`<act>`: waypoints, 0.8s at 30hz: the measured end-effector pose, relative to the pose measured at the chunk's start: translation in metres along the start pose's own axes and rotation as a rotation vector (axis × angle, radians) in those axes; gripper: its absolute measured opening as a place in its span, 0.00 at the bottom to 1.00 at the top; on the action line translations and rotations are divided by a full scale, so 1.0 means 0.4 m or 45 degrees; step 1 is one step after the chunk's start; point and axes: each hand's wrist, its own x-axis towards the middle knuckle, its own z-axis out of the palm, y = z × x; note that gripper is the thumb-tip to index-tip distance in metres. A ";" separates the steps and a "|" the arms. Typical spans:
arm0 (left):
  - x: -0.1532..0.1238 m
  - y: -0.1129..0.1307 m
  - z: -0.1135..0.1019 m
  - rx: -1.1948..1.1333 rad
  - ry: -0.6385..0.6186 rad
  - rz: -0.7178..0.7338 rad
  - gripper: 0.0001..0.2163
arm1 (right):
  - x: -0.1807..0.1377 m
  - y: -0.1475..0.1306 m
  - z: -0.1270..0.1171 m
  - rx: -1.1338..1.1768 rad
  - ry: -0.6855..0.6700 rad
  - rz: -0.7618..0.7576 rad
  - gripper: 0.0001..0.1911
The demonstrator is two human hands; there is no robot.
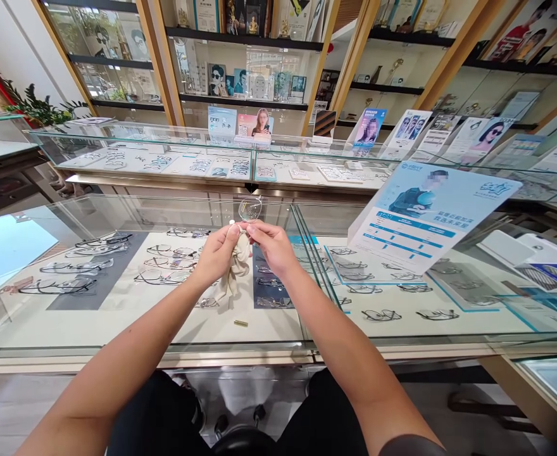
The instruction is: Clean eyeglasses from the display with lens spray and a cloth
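Over the glass counter, my hands are close together at chest height. My left hand [219, 250] is closed, pinching a cream cleaning cloth [237, 272] that hangs down in folds between my hands. My right hand [269, 244] is closed too, its fingertips pinching the near part of a pair of thin-rimmed eyeglasses [250, 208]. One round clear lens stands up beyond my fingertips. The other part of the eyeglasses is hidden by my fingers and the cloth. Below, a small gold-coloured bar [241, 323] is seen at the counter's front.
Rows of eyeglass frames [164, 263] lie inside the glass counter [188, 348]. To the right stands a blue and white advertising sign [430, 215], with white boxes [528, 250] beside it. A second display counter [164, 158] and shelves with pictures are behind.
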 end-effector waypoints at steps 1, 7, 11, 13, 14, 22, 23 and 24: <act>0.002 -0.002 -0.002 -0.003 -0.011 0.001 0.31 | 0.001 0.000 -0.003 0.011 0.026 0.022 0.19; 0.022 -0.006 -0.028 -0.120 0.121 -0.112 0.30 | 0.009 -0.016 -0.027 -0.027 0.117 -0.021 0.17; 0.043 -0.005 -0.049 -0.280 0.184 -0.159 0.31 | 0.010 -0.024 -0.035 -0.144 0.015 -0.094 0.15; 0.050 -0.004 -0.054 -0.302 0.183 -0.165 0.31 | 0.009 -0.028 -0.035 -0.183 -0.031 -0.095 0.16; 0.052 -0.003 -0.055 -0.304 0.180 -0.170 0.30 | 0.009 -0.029 -0.035 -0.201 -0.049 -0.087 0.16; 0.044 0.013 -0.051 -0.367 0.103 -0.167 0.30 | 0.003 -0.020 -0.027 -0.285 -0.190 0.036 0.18; 0.043 0.015 -0.051 -0.374 0.095 -0.170 0.30 | 0.003 -0.017 -0.025 -0.293 -0.195 0.051 0.18; 0.042 0.016 -0.051 -0.372 0.092 -0.171 0.30 | 0.003 -0.014 -0.024 -0.299 -0.201 0.061 0.19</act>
